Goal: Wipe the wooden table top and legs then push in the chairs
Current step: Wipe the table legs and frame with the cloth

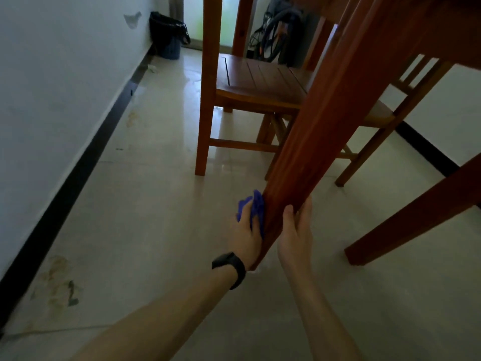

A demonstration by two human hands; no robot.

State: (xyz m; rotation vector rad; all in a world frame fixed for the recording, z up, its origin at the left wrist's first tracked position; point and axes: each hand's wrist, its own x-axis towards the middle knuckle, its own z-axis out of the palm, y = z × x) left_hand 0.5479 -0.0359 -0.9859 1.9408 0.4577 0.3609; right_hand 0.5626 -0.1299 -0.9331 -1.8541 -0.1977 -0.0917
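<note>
A reddish wooden table leg [312,136] slants from the top right down to the floor near the middle of the head view. My left hand [246,237], with a black watch on its wrist, presses a blue cloth [253,204] against the leg's left side, low down. On the leg's right side my right hand [296,230] wraps around the wood, holding it. A second table leg [416,212] stands at the right. Behind the near leg stands a wooden chair [260,82], and another chair [385,115] shows partly behind the table.
A white wall with a black skirting [78,175] runs along the left. A dark waste bin [168,35] stands in the far corner. Black bags or cables [278,35] lie behind the chair. The pale tiled floor [145,217] has stains near the wall.
</note>
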